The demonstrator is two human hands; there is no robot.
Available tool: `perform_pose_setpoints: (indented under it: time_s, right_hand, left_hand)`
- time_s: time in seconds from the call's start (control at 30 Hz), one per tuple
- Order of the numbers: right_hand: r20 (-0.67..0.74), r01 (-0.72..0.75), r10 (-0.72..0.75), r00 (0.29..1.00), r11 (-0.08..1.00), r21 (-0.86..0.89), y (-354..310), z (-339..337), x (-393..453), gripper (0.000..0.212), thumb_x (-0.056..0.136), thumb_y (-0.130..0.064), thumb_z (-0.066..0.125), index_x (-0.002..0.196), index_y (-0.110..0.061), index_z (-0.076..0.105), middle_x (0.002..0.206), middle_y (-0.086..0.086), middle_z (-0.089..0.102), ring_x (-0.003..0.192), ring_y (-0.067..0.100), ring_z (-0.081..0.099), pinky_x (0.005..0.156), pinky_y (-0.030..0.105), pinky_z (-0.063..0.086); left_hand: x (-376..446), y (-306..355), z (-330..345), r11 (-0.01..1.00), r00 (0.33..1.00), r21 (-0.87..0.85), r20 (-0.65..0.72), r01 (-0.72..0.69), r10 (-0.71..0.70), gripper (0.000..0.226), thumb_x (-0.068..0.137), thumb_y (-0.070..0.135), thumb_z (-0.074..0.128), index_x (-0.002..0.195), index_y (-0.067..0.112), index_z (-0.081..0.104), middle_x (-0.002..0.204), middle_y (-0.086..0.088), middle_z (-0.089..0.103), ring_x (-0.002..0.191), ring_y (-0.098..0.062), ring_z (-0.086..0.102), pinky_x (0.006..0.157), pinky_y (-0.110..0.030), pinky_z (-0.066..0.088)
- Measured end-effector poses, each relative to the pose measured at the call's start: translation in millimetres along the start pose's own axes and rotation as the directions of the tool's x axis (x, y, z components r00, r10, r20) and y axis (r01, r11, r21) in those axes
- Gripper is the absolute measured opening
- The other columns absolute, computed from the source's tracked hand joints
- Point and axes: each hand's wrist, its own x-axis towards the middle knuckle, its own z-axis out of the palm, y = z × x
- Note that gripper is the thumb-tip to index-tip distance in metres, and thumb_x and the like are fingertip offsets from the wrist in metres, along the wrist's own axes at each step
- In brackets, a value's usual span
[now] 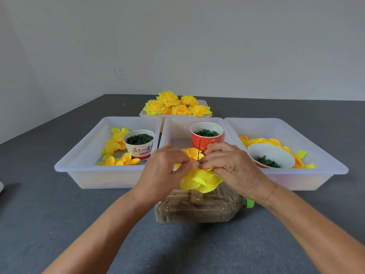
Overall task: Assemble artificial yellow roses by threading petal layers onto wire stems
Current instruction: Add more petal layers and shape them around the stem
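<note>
Fingertips of the left hand (165, 171) and right hand (233, 167) pinch together on a yellow fabric petal layer (200, 179) threaded on a thin dark wire stem (199, 150), above a clear plastic bottle (197, 208) with a green cap lying on the grey table (49, 214). Behind, translucent white trays hold loose petals (116, 144); a white paper cup (139, 143) bears red Chinese lettering, a red cup (206, 136) holds green rings, and finished roses (177, 105) fill the far tray (143, 114)
</note>
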Motion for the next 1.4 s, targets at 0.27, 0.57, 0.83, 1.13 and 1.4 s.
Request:
perform_pose_setpoints:
  time_s: [0.27, 0.57, 0.83, 1.13, 1.4]
  right_hand:
    - [-0.07, -0.066, 0.065, 0.995, 0.998, -0.003, 7, 1, -11, 0.017, 0.076, -0.007, 0.068, 0.09, -0.012, 0.076, 0.095, 0.007, 0.071, 0.097, 0.025, 0.062, 0.083, 0.049, 0.049]
    - [-0.013, -0.017, 0.015, 1.0, 0.98, -0.197, 11, -3, -8, 0.007, 0.068, -0.009, 0.078, 0.072, -0.012, 0.073, 0.081, -0.001, 0.072, 0.097, 0.021, 0.061, 0.084, 0.039, 0.045]
    - [-0.139, -0.593, 0.58, 0.803, 0.801, -0.082, 81, -61, 28, 0.014, 0.08, -0.007, 0.066, 0.091, -0.014, 0.073, 0.098, 0.002, 0.07, 0.096, 0.017, 0.06, 0.087, 0.027, 0.044]
    - [0.043, -0.708, 0.886, 0.461, 0.397, -0.585, 175, -43, 62, 0.031, 0.072, -0.014, 0.072, 0.059, -0.008, 0.044, 0.06, 0.006, 0.045, 0.059, 0.023, 0.044, 0.064, 0.03, 0.04]
    - [0.102, -0.66, 0.913, 0.396, 0.36, -0.659, 194, -28, 64, 0.023, 0.082, -0.004, 0.059, 0.062, -0.007, 0.048, 0.063, 0.004, 0.042, 0.054, 0.015, 0.036, 0.048, 0.022, 0.031]
  left_hand:
    - [10, -3, 15, 0.877, 0.95, -0.367, 0.087, 0.309, -0.298, 0.009, 0.069, 0.019, 0.078, 0.07, 0.024, 0.072, 0.075, 0.003, 0.067, 0.076, -0.015, 0.062, 0.07, -0.027, 0.049]
    - [12, -2, 15, 0.925, 0.965, -0.275, 0.095, 0.262, -0.245, 0.024, 0.074, 0.015, 0.076, 0.06, 0.03, 0.063, 0.072, 0.006, 0.063, 0.071, -0.009, 0.058, 0.069, -0.025, 0.045]
    - [8, -1, 15, 0.892, 0.95, -0.325, 0.11, 0.313, -0.293, 0.011, 0.074, 0.017, 0.076, 0.066, 0.019, 0.069, 0.074, 0.004, 0.066, 0.075, -0.011, 0.062, 0.071, -0.032, 0.05]
    - [7, -3, 18, 0.877, 0.952, -0.369, 0.104, 0.306, -0.288, 0.012, 0.074, 0.017, 0.076, 0.069, 0.01, 0.069, 0.075, -0.001, 0.065, 0.074, -0.011, 0.061, 0.067, -0.021, 0.049]
    - [8, -4, 19, 0.874, 0.952, -0.378, 0.105, 0.304, -0.286, 0.012, 0.074, 0.018, 0.076, 0.067, 0.013, 0.068, 0.074, 0.003, 0.064, 0.075, -0.011, 0.06, 0.069, -0.022, 0.049]
